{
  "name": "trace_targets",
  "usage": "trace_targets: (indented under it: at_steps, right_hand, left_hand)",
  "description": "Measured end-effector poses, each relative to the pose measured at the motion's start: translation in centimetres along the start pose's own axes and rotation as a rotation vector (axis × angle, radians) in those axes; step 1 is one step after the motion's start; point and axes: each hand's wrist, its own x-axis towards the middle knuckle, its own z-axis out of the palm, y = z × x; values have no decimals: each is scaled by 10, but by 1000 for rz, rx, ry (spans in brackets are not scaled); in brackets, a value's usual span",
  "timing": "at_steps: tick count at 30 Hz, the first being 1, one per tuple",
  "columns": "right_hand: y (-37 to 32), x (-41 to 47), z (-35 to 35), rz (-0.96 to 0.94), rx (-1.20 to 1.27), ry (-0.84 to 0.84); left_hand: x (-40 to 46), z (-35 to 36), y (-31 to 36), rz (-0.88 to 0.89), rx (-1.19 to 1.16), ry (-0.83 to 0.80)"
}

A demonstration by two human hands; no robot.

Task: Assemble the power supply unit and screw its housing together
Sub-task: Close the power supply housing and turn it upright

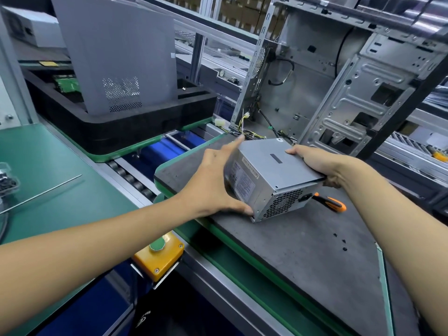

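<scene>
Both bare forearms are stretched forward from the lower corners of the view and angled toward each other. The left hand [213,183] is laid flat, palm inward, against the left side of the power supply [271,175], with the fingers held straight, the forefinger extended past the far corner and the thumb tucked under the near bottom edge. The right hand [315,163] is set at the right side, the fingers curled over the top edge and the thumb kept below. The box is held tilted between the two hands.
</scene>
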Motion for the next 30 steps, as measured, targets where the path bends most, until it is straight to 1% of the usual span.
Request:
trace_targets:
  at_steps: [2, 5, 9, 12, 22, 25, 28, 30]
  right_hand:
    - [1, 0, 0, -9, 18, -11]
    - [1, 1, 0, -8, 32, -13]
    - [1, 1, 1, -15, 12, 9]
    - [1, 1, 0, -22, -16, 26]
    - [2, 3, -4, 9, 92, -33]
    - [2, 4, -5, 5, 62, -42]
    - [1, 2, -4, -6, 9, -28]
    - [1, 0, -4, -10, -6, -18]
  left_hand:
    - [2, -4, -2, -14, -50, 15]
    - [1, -3, 0, -50, 9, -6]
    - [-3, 4, 7, -18, 115, -63]
    - [-4, 8, 8, 2, 156, -37]
    - [-3, 11, 5, 108, 12, 11]
    - [2, 2, 7, 124, 80, -58]
    - [26, -22, 4, 230, 231, -173]
    - [43, -32, 3, 259, 213, -255]
